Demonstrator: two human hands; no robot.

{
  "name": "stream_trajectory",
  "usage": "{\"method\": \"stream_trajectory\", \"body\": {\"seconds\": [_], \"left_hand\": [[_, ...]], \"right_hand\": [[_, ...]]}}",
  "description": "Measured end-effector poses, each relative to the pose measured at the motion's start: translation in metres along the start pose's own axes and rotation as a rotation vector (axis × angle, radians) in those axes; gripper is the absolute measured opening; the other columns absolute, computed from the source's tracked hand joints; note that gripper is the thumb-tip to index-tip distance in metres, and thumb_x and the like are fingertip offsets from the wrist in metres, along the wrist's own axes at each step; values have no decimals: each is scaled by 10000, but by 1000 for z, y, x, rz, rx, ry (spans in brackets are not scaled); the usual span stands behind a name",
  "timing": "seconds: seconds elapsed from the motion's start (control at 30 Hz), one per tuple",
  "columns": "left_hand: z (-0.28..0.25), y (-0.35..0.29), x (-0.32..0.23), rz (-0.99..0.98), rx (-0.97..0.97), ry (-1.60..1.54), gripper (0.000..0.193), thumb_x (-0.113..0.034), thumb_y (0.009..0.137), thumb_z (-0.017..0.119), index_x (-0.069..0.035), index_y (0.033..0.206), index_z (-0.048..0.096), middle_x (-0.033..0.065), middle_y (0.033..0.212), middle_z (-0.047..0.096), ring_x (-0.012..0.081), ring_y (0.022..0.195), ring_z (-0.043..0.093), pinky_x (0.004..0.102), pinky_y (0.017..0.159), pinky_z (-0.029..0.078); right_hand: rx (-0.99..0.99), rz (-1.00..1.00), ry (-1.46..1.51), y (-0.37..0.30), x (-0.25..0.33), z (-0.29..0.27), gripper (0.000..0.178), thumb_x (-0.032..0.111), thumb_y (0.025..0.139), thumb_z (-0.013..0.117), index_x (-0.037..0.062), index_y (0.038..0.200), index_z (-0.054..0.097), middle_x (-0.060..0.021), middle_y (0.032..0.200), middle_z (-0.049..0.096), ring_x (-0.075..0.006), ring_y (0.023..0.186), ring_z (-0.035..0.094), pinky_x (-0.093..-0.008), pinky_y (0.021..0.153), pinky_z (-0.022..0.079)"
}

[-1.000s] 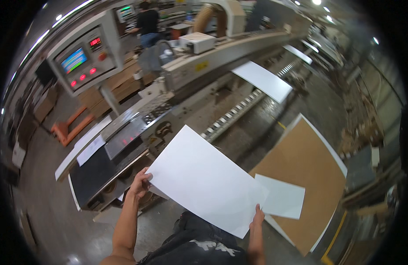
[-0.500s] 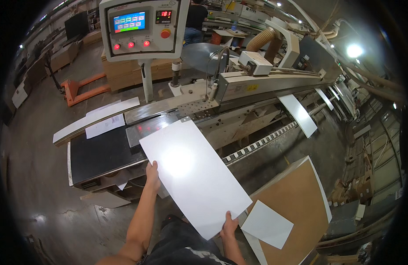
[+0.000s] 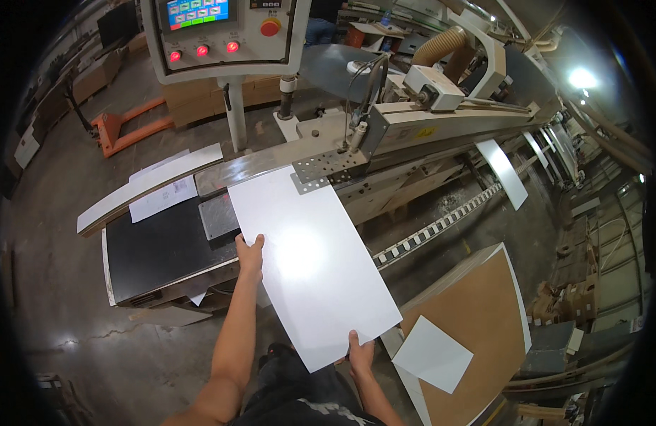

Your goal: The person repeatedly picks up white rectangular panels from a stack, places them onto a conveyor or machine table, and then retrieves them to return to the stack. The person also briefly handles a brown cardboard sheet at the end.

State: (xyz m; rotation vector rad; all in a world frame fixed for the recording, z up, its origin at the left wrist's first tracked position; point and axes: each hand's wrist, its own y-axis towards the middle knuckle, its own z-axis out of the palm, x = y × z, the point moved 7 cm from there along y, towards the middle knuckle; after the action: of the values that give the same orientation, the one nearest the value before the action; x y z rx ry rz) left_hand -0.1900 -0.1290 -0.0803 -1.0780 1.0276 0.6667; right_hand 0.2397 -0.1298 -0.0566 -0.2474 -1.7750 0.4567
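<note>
A white rectangular panel [image 3: 321, 284] is held between my two hands, with glare across its middle. My left hand [image 3: 250, 255] grips its left long edge, thumb on top and fingers underneath. At the near right corner my right hand [image 3: 360, 353] pinches the short edge the same way. The panel's far end lies at the machine's infeed, partly under a perforated metal plate [image 3: 315, 186]. To the left of the panel is a dark metal block [image 3: 218, 219] on a black table top [image 3: 147, 252].
A control box [image 3: 228, 42] with a lit screen and red buttons stands above the machine. White strips and paper [image 3: 165, 200] lie on the table's far edge. At right, a stack of brown-topped boards [image 3: 477, 319] bears a small white sheet [image 3: 434, 353]. Another white panel [image 3: 504, 174] rides along the machine.
The panel has moved away from me, and its far end has slid under the perforated plate. Both hands moved with it, still gripping. The panel further along the machine has shifted right.
</note>
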Motion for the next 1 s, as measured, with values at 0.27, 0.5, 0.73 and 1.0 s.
{"method": "stream_trajectory", "body": {"seconds": [0.27, 0.5, 0.73, 1.0], "left_hand": [[54, 0, -16, -61, 13, 10, 495, -32, 930, 654, -19, 1317, 346, 195, 1254, 554, 274, 1135, 554, 406, 994, 431], [157, 0, 0, -5, 42, 10, 589, 35, 917, 635, 2, 1409, 313, 201, 1339, 516, 273, 1169, 546, 412, 1030, 436], [200, 66, 44, 11, 164, -41, 417, -34, 917, 670, 83, 1277, 497, 212, 1213, 620, 310, 982, 649, 464, 851, 585], [289, 27, 11, 14, 191, 500, 656, -312, 927, 717, 177, 1271, 445, 279, 1244, 589, 369, 995, 643, 462, 791, 583]], "right_hand": [[-7, 148, 30, 48, 6, -32, 509, 130, 953, 643, -75, 1374, 445, -176, 1312, 582, -264, 1180, 569, -372, 1007, 440], [-66, 124, -82, 113, 40, -93, 495, 251, 963, 651, -74, 1315, 527, -195, 1220, 650, -275, 1110, 626, -379, 973, 473], [-116, 120, 40, 173, 31, -107, 609, 391, 927, 709, -91, 1247, 517, -161, 1052, 655, -219, 773, 675, -361, 587, 559], [-284, -164, -362, 40, -74, -226, 387, 451, 912, 683, 70, 963, 636, -95, 906, 659, -261, 820, 666, -417, 735, 515]]}}
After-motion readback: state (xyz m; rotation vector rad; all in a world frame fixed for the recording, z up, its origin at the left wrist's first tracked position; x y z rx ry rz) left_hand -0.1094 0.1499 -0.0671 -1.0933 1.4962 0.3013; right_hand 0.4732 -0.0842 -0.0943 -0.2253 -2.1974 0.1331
